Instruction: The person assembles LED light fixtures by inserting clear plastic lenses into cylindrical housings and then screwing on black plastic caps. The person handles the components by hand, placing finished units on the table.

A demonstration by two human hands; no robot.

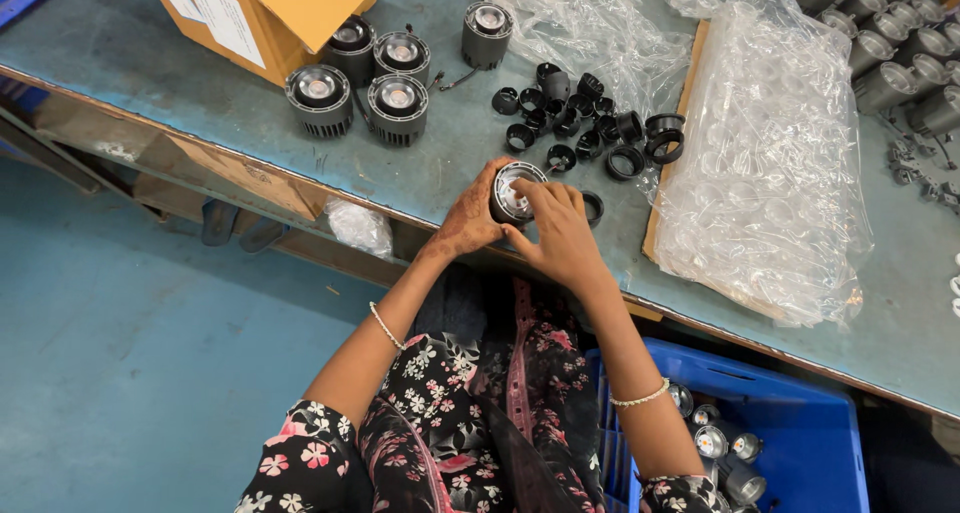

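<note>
Grey-green bench (150,63) carries the work at its near edge: the black finned lamp housing (517,191), axis pointing up, sits gripped in the left hand (468,223) from nine o'clock, while right hand (560,235) fingers pinch its rim from five o'clock.

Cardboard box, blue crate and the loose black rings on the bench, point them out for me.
cardboard box (290,8): head view, on its open orange flap.
blue crate (800,423): head view, on its inner wall.
black rings (627,162): head view, on one large ring's rim.
</note>
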